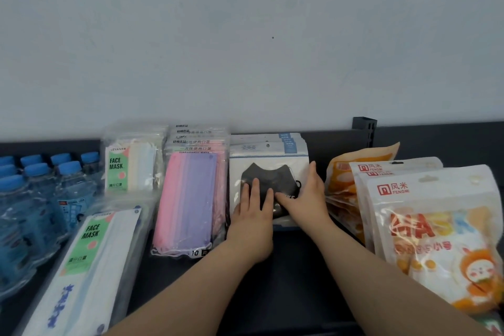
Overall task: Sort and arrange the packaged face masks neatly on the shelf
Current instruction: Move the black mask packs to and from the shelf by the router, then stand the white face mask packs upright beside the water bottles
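A stack of white packets showing a black mask (268,165) lies at the middle of the dark shelf (286,281). My left hand (255,215) lies flat on the top packet with straight fingers. My right hand (302,195) presses the same packet's right side, thumb up along its edge. Left of it sits a stack of pink and purple mask packs (188,199). Further left stand green-labelled "FACE MASK" packs (131,163), and one such pack (90,262) lies at the front left. Orange cartoon mask bags (433,229) stand on the right.
Shrink-wrapped water bottles with blue caps (35,199) fill the shelf's left end. Orange pouches (354,172) lean behind the cartoon bags. A black shelf upright (364,128) rises at the back against the pale wall. Bare dark shelf shows in front of the black mask stack.
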